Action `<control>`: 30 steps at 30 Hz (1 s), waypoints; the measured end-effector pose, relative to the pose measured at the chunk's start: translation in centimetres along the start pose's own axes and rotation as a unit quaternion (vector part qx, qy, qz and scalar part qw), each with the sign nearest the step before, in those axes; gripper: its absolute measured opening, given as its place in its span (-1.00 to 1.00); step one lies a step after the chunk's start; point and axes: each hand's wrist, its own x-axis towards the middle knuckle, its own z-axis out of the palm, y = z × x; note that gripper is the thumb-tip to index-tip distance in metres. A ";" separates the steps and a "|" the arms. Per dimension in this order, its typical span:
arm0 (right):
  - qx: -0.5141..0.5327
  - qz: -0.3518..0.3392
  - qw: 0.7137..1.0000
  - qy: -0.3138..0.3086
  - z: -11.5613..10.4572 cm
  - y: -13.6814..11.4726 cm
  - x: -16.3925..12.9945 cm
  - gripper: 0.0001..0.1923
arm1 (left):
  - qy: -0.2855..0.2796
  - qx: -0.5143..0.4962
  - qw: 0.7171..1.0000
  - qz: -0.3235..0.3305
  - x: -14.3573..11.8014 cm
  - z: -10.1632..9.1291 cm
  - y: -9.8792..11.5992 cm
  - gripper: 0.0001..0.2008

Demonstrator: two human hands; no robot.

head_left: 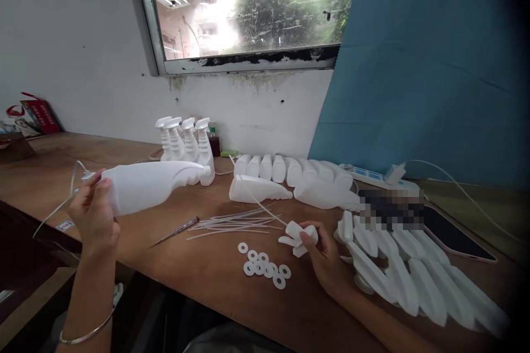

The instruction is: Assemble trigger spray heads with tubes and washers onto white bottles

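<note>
The person's left hand (93, 212) wraps its grip around the base of a white bottle (151, 183), holding it level above the counter (215, 270) with the neck pointing right. The right hand (325, 253) pinches a white trigger sprayer head (298, 236) just above the counter, its thin dip tube (259, 201) angling up to the left. This looks like the fitting step: tube and head seem about to go onto the bottle, which would call for lining the tube's tip up with the neck (a narrow target).

Counted: four finished spray bottles (186, 140) stand by the wall. Behind them sits one small dark bottle (214, 143). About eight capless bottles (290, 171) lie in a row, with two more in front. Seven white washers (265, 266) cluster near the right hand, one slightly apart. A loose bundle of tubes (236, 222) is too tangled to count, as is the pile of sprayer heads (406, 276) at right. One screwdriver (176, 230) lies beside the tubes.
</note>
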 end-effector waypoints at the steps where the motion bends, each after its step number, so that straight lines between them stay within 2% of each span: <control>1: -0.007 -0.006 1.000 -0.001 0.1 -0.1 0.0 -0.74 | 0.018 -0.005 1.000 -0.010 0.4 -0.4 0.0 -0.81; 4: -0.031 -0.028 0.999 0.002 0.3 -0.3 -0.1 -0.76 | 0.043 -0.017 0.999 -0.011 0.8 -0.4 -0.1 -0.82; 10: -0.046 -0.054 0.997 0.017 0.2 0.3 -0.1 -0.79 | 0.003 -0.061 0.998 -0.009 -0.5 1.0 -0.5 -0.75; 18: -0.047 -0.064 0.997 0.016 0.3 0.6 0.0 -0.81 | 0.021 -0.077 0.996 -0.032 0.0 0.5 -0.3 -0.74; 23: -0.033 -0.123 0.992 0.023 0.3 0.1 -0.1 -0.85 | 0.016 -0.073 0.996 -0.044 0.4 0.5 -0.6 -0.75; 26: -0.026 -0.135 0.990 0.024 0.4 0.1 -0.2 -0.86 | 0.018 -0.071 0.996 -0.048 0.5 0.5 -0.8 -0.72; 30: -0.023 -0.132 0.991 0.030 0.5 0.5 -0.2 -0.84 | -0.040 -0.048 0.994 -0.094 0.6 0.0 -0.8 -0.66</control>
